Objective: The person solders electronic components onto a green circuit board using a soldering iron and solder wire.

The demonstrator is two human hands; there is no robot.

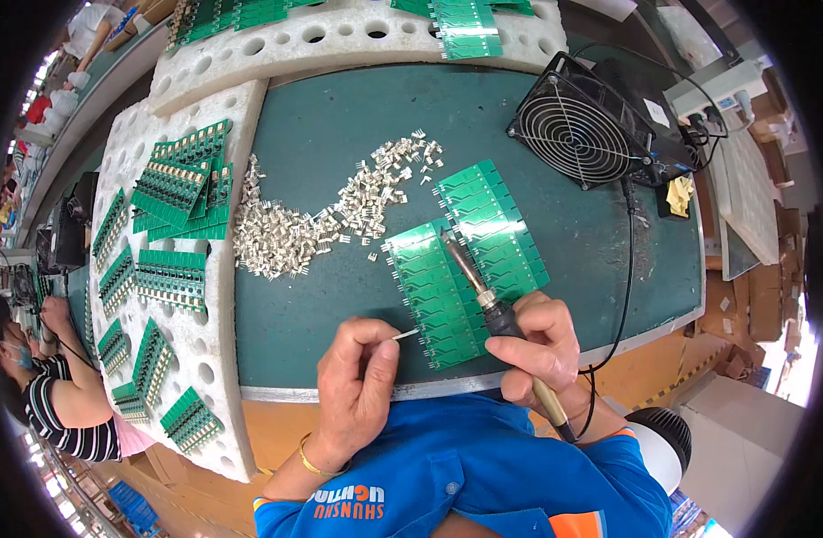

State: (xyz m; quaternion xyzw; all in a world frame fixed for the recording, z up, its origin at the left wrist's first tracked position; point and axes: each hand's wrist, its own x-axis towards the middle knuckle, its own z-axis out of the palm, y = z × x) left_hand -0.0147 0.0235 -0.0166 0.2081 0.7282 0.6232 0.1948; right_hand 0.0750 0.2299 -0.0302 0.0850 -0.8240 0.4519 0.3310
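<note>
My right hand (539, 345) grips a soldering iron (483, 296) by its handle, and the tip rests on green circuit board panels (465, 260) lying on the dark green mat (339, 134). My left hand (357, 381) pinches a thin solder wire (406, 334) that points toward the near edge of the panels. A heap of small silver metal parts (286, 233) lies on the mat to the left of the panels.
White foam trays (209, 350) at the left and back hold several more green boards (174, 193). A black fan (577, 125) stands at the back right, its cable running to the mat's edge. Another person (52, 394) works at the far left.
</note>
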